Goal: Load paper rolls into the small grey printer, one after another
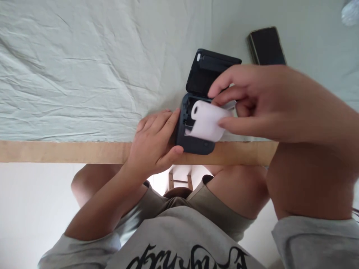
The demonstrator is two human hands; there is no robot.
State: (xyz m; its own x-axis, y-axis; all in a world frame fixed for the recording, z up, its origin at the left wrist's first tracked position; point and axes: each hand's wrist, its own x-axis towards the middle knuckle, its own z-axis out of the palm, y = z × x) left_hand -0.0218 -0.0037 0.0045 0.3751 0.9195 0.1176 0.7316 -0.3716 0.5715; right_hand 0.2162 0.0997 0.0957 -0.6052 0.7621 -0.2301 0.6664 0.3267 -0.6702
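Note:
A small dark thermal printer (193,146) lies at the table's front edge with its lid (213,67) swung up and back. My left hand (154,138) grips the printer's left side, the fingertips near its upper left and the thumb by its front corner. Between the thumb and fingers of my right hand (252,101) is a white paper roll (209,119), tilted over the printer's open compartment. A short flap of paper hangs loose at the roll's lower left. The roll hides much of the compartment, and I cannot tell whether it touches the inside.
Beyond my right hand lies a dark phone-like device (266,46), partly covered by the hand. A crumpled clear plastic piece (350,13) sits at the far right corner. Pale green wrinkled cloth (84,74) covers the table, whose bare wooden edge (61,151) runs along my side.

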